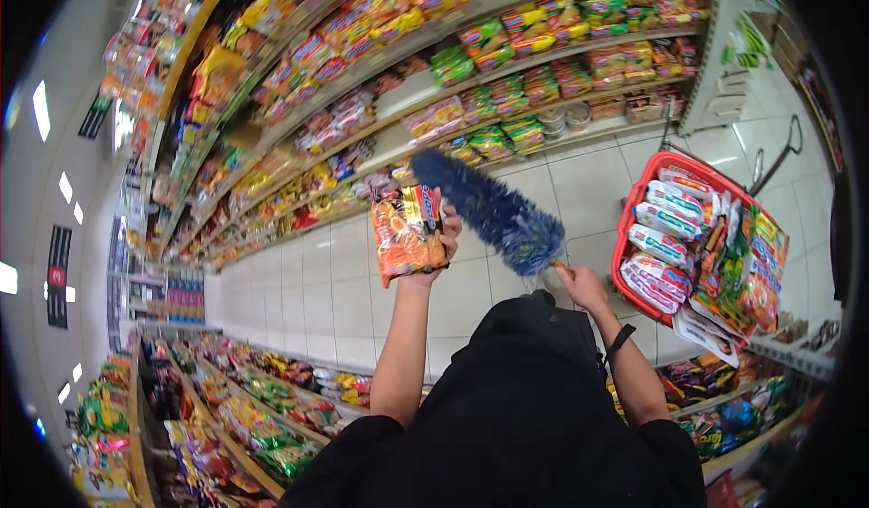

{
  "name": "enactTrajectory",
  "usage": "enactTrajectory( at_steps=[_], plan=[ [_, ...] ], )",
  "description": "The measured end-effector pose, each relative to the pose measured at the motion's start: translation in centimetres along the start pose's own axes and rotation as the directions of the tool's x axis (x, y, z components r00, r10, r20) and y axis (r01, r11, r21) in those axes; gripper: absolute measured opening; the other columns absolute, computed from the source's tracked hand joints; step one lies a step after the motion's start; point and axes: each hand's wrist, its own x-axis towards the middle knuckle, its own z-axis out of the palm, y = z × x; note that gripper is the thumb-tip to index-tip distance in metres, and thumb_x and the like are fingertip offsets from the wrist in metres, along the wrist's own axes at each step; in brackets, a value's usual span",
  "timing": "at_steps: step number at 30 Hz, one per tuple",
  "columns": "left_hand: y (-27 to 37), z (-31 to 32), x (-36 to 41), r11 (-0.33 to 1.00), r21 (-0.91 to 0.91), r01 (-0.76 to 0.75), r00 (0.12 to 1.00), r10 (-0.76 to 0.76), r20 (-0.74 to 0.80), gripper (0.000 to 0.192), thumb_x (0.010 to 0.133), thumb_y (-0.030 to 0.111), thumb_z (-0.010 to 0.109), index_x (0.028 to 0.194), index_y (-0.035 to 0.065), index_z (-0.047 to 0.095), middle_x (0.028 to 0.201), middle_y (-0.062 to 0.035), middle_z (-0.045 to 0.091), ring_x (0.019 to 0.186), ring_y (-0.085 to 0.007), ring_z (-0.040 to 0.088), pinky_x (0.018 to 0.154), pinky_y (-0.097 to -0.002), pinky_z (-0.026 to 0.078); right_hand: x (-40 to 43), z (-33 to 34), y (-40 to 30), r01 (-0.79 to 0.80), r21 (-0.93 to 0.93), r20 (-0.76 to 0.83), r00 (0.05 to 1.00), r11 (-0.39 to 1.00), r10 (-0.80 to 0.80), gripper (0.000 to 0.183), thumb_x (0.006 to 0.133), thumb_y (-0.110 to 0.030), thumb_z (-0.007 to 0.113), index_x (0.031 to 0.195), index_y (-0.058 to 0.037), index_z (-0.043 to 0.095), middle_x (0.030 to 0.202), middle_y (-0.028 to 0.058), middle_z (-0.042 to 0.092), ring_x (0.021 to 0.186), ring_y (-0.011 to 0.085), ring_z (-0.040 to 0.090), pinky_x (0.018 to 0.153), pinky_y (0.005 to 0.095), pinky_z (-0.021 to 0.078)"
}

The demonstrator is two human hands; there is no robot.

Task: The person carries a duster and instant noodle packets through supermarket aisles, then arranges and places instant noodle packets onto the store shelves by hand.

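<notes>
In my left hand (441,236) is an orange and black plastic packet of instant noodles (407,230), held up in front of the shelves, with my fingers around its right side and lower edge. My right hand (580,284) grips the thin handle of a blue fluffy duster (495,209). The duster's head slants up and left from that hand, and its far tip lies just above the packet. To the right of my right hand stands a red shopping basket (621,236) filled with white, green and orange packets.
Long supermarket shelves (407,101) with rows of noodle packets run along the far side of the tiled aisle (305,284). Lower shelves of snack bags (237,433) stand at the near left and near right. A metal handle (777,158) rises beside the basket.
</notes>
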Motion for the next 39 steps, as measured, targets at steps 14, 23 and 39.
enactTrajectory(
  at_steps=[14, 23, 39],
  plan=[
    [7.5, -4.1, -0.3, 0.89, 0.382, -0.249, 0.966, 0.255, 0.036, 0.059, 0.085, 0.055, 0.045, 0.126, 0.0133, 0.047, 0.121, -0.0124, 0.052, 0.113, -0.0321, 0.047, 0.099, -0.0529, 0.032, -5.3, -6.9, -7.4, 0.251, 0.079, -0.238, 0.944, 0.965, -0.227, 0.027, 0.087, -0.025, 0.057, 0.099, -0.001, 0.06, 0.063, 0.0192, 0.057, 0.058, 0.035, 0.057, 0.052, 0.0373, 0.0426],
    [9.1, -5.9, 6.7, 0.823, 0.5, -0.271, 0.908, 0.391, -0.152, 0.047, 0.089, 0.053, 0.039, 0.104, 0.0132, 0.058, 0.093, -0.0036, 0.063, 0.082, -0.0236, 0.061, 0.077, -0.0426, 0.049, -5.0, -7.3, -8.6, 0.132, -0.21, -0.343, 0.918, 0.969, -0.199, 0.026, 0.084, -0.028, 0.058, 0.1, -0.0079, 0.063, 0.065, 0.0207, 0.059, 0.062, 0.0382, 0.059, 0.054, 0.0438, 0.0465],
    [6.4, -4.3, 2.9, 0.241, 0.938, 0.25, 0.819, 0.464, -0.338, 0.034, 0.076, 0.007, 0.06, 0.108, 0.0007, 0.05, 0.092, -0.0061, 0.058, 0.077, -0.0131, 0.057, 0.068, -0.0276, 0.049, -8.1, -7.6, -5.4, 0.1, -0.153, -0.234, 0.963, 0.983, -0.134, 0.024, 0.086, -0.023, 0.057, 0.099, -0.0038, 0.06, 0.073, 0.0212, 0.061, 0.07, 0.037, 0.062, 0.058, 0.0391, 0.0467]
  ],
)
